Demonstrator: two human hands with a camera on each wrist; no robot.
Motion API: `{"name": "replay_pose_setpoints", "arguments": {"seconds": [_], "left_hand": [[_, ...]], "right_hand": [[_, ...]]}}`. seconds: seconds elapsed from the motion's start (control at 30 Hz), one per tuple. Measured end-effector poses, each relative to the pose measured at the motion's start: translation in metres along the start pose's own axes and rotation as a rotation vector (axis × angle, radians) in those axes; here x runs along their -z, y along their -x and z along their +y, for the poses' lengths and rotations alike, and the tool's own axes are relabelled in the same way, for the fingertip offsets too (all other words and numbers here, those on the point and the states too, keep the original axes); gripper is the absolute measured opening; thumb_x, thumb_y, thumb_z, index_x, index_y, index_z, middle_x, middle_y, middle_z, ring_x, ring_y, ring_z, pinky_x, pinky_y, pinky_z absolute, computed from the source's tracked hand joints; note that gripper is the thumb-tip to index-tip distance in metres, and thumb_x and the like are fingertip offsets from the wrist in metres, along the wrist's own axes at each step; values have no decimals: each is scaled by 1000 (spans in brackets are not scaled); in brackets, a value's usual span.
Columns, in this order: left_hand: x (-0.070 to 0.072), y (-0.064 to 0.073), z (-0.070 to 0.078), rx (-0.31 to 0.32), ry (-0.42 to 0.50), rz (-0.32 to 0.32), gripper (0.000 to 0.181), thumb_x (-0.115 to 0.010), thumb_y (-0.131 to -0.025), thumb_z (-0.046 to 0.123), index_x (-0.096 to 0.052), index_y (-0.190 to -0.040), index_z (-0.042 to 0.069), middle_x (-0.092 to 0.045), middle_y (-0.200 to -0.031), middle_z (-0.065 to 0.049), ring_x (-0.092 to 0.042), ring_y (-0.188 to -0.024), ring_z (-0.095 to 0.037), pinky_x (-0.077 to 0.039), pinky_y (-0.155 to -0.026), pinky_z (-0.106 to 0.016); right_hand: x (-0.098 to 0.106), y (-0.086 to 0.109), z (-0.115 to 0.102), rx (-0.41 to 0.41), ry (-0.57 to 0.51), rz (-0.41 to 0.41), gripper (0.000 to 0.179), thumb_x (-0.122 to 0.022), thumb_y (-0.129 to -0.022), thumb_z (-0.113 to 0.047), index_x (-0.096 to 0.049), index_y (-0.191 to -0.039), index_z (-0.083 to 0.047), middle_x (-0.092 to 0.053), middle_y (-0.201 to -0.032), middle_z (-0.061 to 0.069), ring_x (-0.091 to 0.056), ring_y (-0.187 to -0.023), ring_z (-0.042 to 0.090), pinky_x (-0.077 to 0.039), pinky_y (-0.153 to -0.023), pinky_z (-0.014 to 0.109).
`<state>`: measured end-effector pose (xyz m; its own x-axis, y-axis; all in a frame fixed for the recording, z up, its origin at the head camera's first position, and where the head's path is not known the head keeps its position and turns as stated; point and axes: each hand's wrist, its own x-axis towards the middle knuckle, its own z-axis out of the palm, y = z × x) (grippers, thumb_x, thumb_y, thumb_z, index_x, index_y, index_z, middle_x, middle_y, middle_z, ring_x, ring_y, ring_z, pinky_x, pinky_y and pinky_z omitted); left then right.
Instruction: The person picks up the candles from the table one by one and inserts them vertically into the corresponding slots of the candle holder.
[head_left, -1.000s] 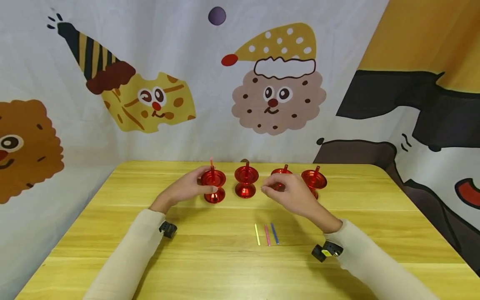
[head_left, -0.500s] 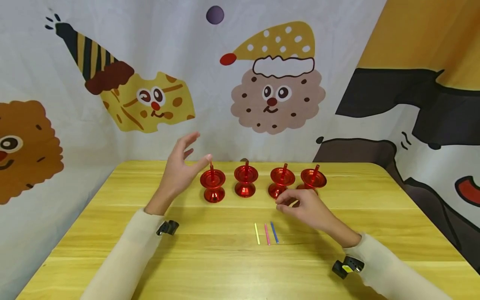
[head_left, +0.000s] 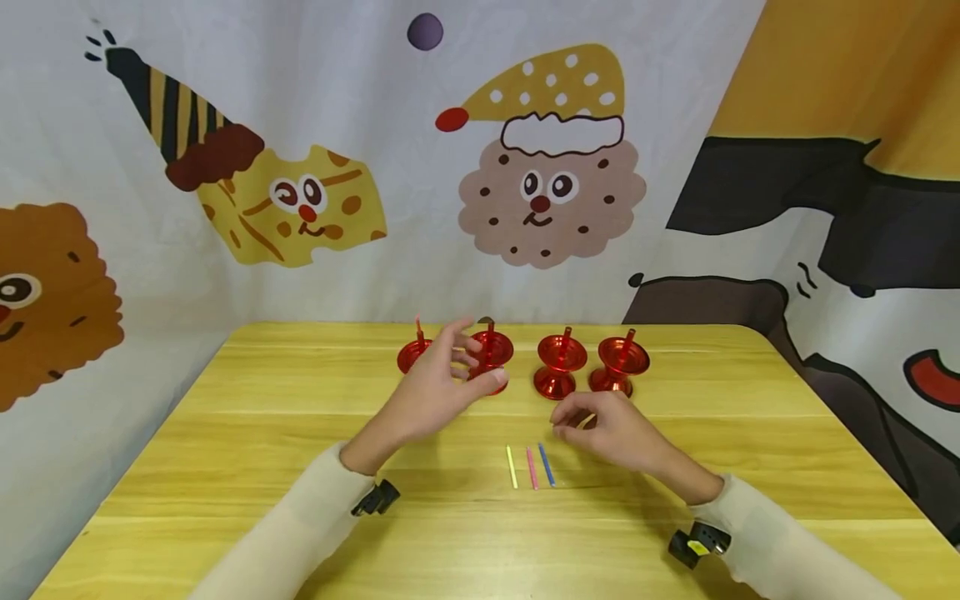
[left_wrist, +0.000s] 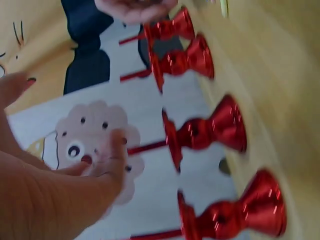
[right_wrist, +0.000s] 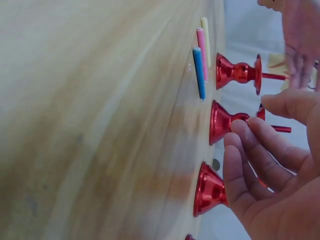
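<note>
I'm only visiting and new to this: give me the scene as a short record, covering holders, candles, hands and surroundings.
Surface: pale wooden table
Holders: four red holders in a row; a candle stands in the leftmost
Loose candles: yellow, pink, blue, side by side
Left hand: empty, near the two leftmost holders
Right hand: empty, fingers loosely bent, near the blue candle
Backdrop: cartoon-printed cloth

Head: we're high on the near side, facing far and down, wide across table [head_left: 225, 433] and backdrop [head_left: 420, 183] | Left wrist: in close, tipped sideways, peering far right along the red holders [left_wrist: 231, 126] | Right wrist: close too, tipped, facing far left past the coloured sticks [right_wrist: 199, 74] | Head and left wrist share: all four red holders
</note>
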<state>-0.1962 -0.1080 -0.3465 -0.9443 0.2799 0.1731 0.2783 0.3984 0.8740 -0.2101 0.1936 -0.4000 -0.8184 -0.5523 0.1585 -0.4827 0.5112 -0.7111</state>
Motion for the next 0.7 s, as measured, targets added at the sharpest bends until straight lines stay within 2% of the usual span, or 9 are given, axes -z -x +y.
{"name": "replay_pose_setpoints", "arguments": {"seconds": [0.07, 0.17, 0.27, 0.4, 0.57, 0.7], "left_hand": [[-8, 1, -1, 65, -34, -40, 98, -81, -100, 44, -26, -173, 8, -59, -145, -17, -65, -124, -32, -59, -100, -48], [-15, 1, -4, 116, -84, -81, 104, -82, -100, 42, -20, -174, 5, -61, -143, -19, -67, -124, -33, -62, -94, -48], [-17, 2, -10, 139, -129, -96, 107, -81, -100, 40, -13, -175, 2, -59, -148, -23, -66, -129, -37, -60, -97, -52], [-20, 1, -23, 149, -152, -98, 111, -79, -101, 39, -6, -176, 3, -53, -158, -28, -60, -138, -44, -54, -106, -60], [-29, -10, -41, 137, -95, -64, 111, -79, -102, 33, -2, -176, 3, -51, -161, -29, -55, -145, -44, -45, -118, -62], [-37, -20, -48, 130, -21, -31, 113, -79, -100, 29, 1, -175, 1, -48, -163, -30, -51, -148, -44, -40, -122, -60]], "right_hand": [[-1, 1, 1, 10, -5, -11, 8, -83, -97, -8, -81, -105, -6, -76, -97, -8, -71, -90, 13, -64, -78, 34], [-1, 2, 2, 20, -13, -29, 8, -83, -98, -8, -80, -104, -7, -76, -97, -8, -71, -89, 13, -63, -78, 33], [-2, 1, 2, 25, -13, -53, 7, -83, -98, -8, -80, -104, -6, -76, -96, -8, -71, -88, 12, -63, -78, 33], [-2, 0, 1, 20, 3, -76, 6, -83, -98, -8, -80, -102, -7, -76, -94, -9, -71, -86, 11, -63, -77, 31], [-3, 0, 1, 21, 14, -81, 5, -83, -97, -7, -80, -100, -7, -75, -92, -9, -70, -83, 10, -61, -75, 29], [-8, 1, 3, -16, 3, -102, 6, -84, -95, -7, -79, -95, -11, -73, -87, -10, -67, -78, 9, -58, -70, 27]]}}
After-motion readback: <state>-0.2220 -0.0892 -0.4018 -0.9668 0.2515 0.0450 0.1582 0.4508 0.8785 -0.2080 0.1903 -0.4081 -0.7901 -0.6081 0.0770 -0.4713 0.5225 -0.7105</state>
